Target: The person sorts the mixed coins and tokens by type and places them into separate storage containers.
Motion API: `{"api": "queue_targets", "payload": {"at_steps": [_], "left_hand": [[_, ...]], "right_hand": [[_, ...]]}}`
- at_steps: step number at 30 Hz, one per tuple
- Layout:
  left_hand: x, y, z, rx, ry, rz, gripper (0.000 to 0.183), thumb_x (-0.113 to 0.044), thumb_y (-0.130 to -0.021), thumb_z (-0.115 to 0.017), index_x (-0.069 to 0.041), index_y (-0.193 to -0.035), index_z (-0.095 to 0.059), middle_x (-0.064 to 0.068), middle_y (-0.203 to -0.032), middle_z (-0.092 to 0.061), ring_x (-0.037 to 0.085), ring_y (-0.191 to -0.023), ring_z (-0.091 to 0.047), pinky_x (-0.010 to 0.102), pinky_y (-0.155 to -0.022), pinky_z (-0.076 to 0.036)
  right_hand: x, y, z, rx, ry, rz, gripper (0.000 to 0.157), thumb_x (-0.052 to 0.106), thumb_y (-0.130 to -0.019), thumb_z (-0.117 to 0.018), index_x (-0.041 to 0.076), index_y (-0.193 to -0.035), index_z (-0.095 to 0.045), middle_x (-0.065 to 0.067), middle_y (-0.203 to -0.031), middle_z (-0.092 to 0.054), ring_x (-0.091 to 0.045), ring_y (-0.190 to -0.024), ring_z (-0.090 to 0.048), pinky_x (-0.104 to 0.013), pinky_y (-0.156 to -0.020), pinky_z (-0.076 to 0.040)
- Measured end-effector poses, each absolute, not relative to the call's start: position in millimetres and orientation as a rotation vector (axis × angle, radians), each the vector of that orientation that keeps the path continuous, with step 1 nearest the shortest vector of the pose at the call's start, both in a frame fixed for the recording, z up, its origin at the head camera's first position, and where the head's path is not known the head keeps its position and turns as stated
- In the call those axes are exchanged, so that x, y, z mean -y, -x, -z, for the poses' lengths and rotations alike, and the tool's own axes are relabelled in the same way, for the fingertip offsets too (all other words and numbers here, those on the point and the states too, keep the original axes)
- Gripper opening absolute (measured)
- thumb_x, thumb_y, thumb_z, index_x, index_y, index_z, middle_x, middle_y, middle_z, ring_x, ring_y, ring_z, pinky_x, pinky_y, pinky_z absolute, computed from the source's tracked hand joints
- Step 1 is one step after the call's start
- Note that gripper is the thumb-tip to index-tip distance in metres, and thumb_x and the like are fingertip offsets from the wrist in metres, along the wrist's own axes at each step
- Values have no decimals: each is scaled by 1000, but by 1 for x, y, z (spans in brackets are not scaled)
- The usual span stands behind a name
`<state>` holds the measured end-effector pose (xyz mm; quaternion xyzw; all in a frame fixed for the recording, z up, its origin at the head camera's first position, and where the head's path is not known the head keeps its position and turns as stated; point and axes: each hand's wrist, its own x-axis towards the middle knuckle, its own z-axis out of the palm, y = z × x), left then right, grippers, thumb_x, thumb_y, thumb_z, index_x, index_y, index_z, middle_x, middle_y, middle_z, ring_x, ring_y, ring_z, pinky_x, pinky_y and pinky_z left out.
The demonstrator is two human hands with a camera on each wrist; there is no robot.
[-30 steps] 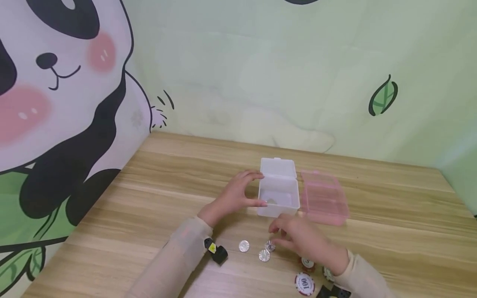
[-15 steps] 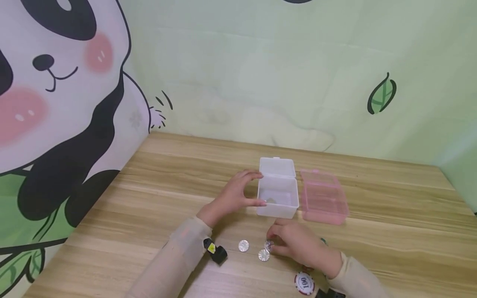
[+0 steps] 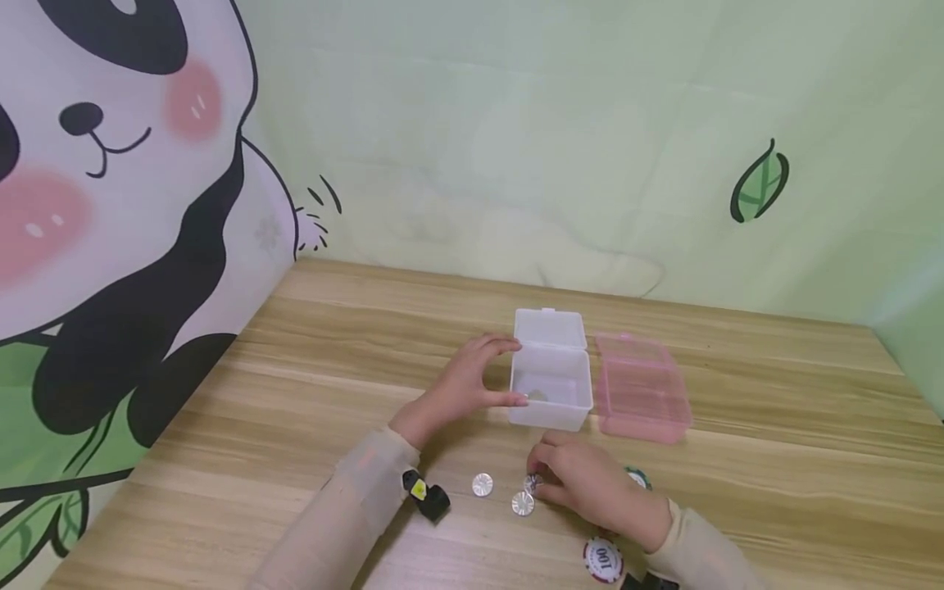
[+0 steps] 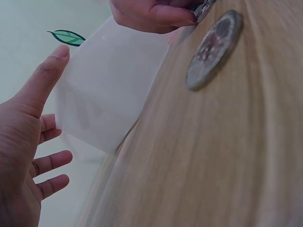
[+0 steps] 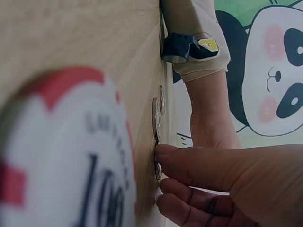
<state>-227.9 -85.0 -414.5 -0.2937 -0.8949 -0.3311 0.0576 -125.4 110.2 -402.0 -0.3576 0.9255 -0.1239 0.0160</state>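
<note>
as right hand pinches silver disc | left hand spread at white box | nearby — pink box, red-edged chip

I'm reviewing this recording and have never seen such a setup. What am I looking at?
There is no machine here; the work is done bare-handed. The wide view comes from a camera worn on the head, looking down at a wooden table; the closer two come from wrist cameras, one per arm. The left hand is spread beside an open white box. The right hand pinches a silver disc. Two more silver discs, poker chips and a pink box also lie there.
</note>
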Motion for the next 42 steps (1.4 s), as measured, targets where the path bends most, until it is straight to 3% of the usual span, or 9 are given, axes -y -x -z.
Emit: {"api": "queue_targets", "payload": {"at_steps": [9, 42], "left_hand": [[85, 228, 413, 2718, 890, 1010, 75, -48, -65, -74, -16, -127, -48, 0, -135, -47, 19, -126, -40, 39, -107, -31], [85, 227, 413, 2694, 899, 1023, 73, -44, -64, -76, -14, -125, -50, 2, -133, -48, 20, -125, -42, 40, -106, -32]], "right_hand": [[-109, 125, 401, -2876, 1046, 399, 18, 27, -75, -70, 14, -83, -60, 7, -79, -51, -4, -70, -44, -21, -63, -43], [-114, 128, 399, -2770, 919, 638, 17, 22, -78, -67, 18, -77, -51, 12, -65, -48, 1, -58, -40, -15, -53, -36]]}}
